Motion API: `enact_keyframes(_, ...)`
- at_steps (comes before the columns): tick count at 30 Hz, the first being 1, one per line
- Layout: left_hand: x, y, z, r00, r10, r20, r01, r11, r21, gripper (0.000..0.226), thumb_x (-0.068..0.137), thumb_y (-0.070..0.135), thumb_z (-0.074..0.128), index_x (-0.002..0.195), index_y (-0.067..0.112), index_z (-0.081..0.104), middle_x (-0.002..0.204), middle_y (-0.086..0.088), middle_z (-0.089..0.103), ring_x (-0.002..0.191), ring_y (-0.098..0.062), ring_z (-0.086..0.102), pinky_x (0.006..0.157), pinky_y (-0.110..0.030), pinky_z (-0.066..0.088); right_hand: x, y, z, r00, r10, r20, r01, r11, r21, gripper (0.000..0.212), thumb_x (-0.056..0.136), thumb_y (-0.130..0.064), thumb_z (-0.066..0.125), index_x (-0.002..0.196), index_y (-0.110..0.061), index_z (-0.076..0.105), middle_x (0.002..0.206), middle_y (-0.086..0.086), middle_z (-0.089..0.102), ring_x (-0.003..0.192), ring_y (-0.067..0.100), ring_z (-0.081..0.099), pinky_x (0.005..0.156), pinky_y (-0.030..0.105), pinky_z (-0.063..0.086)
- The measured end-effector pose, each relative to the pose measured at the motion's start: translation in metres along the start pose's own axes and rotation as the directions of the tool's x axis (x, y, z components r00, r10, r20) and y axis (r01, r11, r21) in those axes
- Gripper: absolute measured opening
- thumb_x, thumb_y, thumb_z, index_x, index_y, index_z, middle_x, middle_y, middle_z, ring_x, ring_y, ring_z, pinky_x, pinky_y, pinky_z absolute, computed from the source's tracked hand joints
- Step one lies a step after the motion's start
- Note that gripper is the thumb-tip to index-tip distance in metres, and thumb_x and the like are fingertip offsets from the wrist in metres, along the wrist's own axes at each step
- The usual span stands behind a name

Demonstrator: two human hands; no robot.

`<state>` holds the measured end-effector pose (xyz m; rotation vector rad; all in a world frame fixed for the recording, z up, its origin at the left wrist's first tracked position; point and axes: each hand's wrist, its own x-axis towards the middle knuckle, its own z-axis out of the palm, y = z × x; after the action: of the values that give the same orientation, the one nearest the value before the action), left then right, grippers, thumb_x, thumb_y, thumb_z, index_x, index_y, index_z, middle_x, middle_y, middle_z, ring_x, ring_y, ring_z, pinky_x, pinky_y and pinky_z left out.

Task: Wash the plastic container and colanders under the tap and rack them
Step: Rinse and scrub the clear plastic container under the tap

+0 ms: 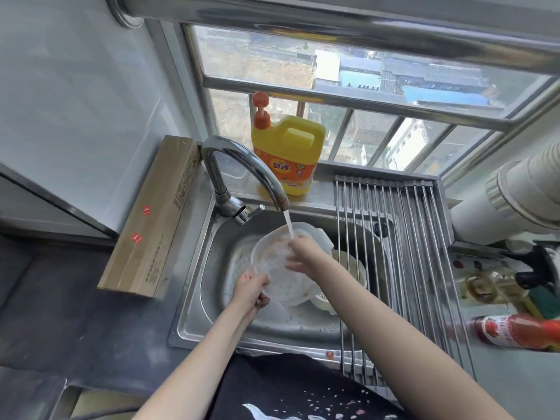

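Plastic container [281, 269], clear and smeared with orange residue, sits tilted over the steel sink [194, 298], just below the tap [242, 165]. My left hand [250, 291] grips its near rim; my right hand [303, 253] presses inside it, where the tap's stream lands. Right of the container, pale colanders [351, 268] lie in the basin, partly under the roll-up rack [403, 237]. Behind the tap stands a yellow detergent jug [291, 147].

Container [281, 268] in the sink [194, 301], under the tap [242, 165], between my hands. Colanders [348, 268] just right of it. Rack [409, 253] over sink's right side. Detergent jug [288, 153] far, behind tap; box [151, 219] left.
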<state>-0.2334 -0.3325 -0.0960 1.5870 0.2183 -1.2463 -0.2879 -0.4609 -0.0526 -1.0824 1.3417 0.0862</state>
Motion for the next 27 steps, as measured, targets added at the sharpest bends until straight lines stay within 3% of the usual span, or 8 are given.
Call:
enact_keyframes(3,-0.009,0.004,0.009,0.996,0.094,0.007,-0.094,0.986,0.141,0.018,0.082,-0.005,0.043,0.079,0.012,0.043,0.063,-0.005,0.037,0.044,-0.013,0.025,0.036,-0.016,0.020,0.003,-0.013,0.006,0.996,0.088,0.003,-0.085,0.958,0.275,0.024,0.095,-0.029,0.042,0.108,-0.013,0.055,0.089,0.003,0.053,0.077,0.017,0.051,0.075,0.030,0.045)
enact_keyframes(6,-0.020,0.012,0.022,0.969,0.238,0.064,-0.246,0.928,0.279,0.020,0.087,0.003,0.046,0.072,0.016,0.047,0.059,0.001,0.043,0.044,-0.010,0.032,0.039,-0.020,0.028,-0.006,-0.016,0.031,0.999,0.014,0.030,-0.017,0.992,0.124,0.068,0.089,-0.058,0.042,0.142,-0.017,0.034,0.124,0.008,0.050,0.107,0.024,0.053,0.099,0.036,0.038)
enact_keyframes(9,-0.022,0.025,0.019,0.940,0.333,0.071,-0.336,0.870,0.362,0.023,0.090,0.008,0.046,0.073,0.020,0.054,0.061,0.001,0.054,0.048,-0.010,0.040,0.040,-0.019,0.034,-0.033,-0.018,0.045,0.973,-0.069,0.221,0.086,0.994,-0.066,0.066,0.096,-0.057,0.027,0.150,-0.018,0.020,0.116,0.005,0.051,0.070,0.007,0.056,0.093,0.036,0.037)
enact_keyframes(15,-0.019,0.013,0.017,0.973,0.227,0.036,-0.225,0.905,0.361,0.015,0.085,0.005,0.047,0.077,0.015,0.054,0.068,-0.003,0.050,0.054,-0.014,0.042,0.040,-0.019,0.034,-0.006,-0.039,0.013,0.984,0.068,0.163,-0.145,0.839,0.524,0.073,0.093,-0.061,0.033,0.140,-0.005,0.033,0.140,0.019,0.045,0.129,0.032,0.041,0.107,0.040,0.035)
enact_keyframes(18,-0.020,0.016,0.021,0.966,0.256,0.021,-0.246,0.896,0.371,0.018,0.088,0.008,0.048,0.072,0.016,0.051,0.065,-0.002,0.051,0.052,-0.014,0.041,0.043,-0.021,0.035,-0.021,-0.023,0.026,0.966,0.027,0.256,-0.106,0.948,0.299,0.038,0.097,-0.054,0.033,0.092,-0.021,0.051,0.084,0.003,0.064,0.077,0.016,0.051,0.070,0.025,0.044)
enact_keyframes(21,-0.018,0.027,0.013,0.961,0.275,-0.002,-0.253,0.887,0.386,0.026,0.087,0.002,0.045,0.068,0.018,0.052,0.056,-0.001,0.049,0.045,-0.014,0.037,0.036,-0.016,0.028,-0.032,-0.014,0.012,0.918,0.104,0.382,-0.017,0.974,-0.225,0.065,0.098,-0.056,0.016,0.131,-0.012,0.050,0.131,0.012,0.055,0.114,0.024,0.054,0.099,0.046,0.035)
enact_keyframes(24,-0.013,0.032,0.001,0.966,0.250,-0.066,-0.214,0.916,0.340,0.020,0.079,-0.004,0.045,0.082,0.012,0.058,0.062,-0.006,0.048,0.044,-0.015,0.035,0.038,-0.018,0.028,-0.014,-0.005,-0.017,0.963,-0.111,0.247,0.246,0.741,-0.625,0.048,0.102,-0.037,0.030,0.114,-0.003,0.061,0.117,0.014,0.064,0.108,0.031,0.060,0.093,0.039,0.045)
enact_keyframes(27,-0.010,0.032,-0.001,0.968,0.238,-0.080,-0.200,0.924,0.326,0.021,0.077,-0.004,0.047,0.090,0.007,0.059,0.066,-0.007,0.049,0.044,-0.013,0.036,0.040,-0.021,0.030,-0.010,0.013,-0.020,0.926,-0.217,0.309,0.333,0.079,-0.940,0.029,0.095,-0.013,0.039,0.114,-0.012,0.060,0.115,0.006,0.063,0.104,0.026,0.060,0.089,0.036,0.046)
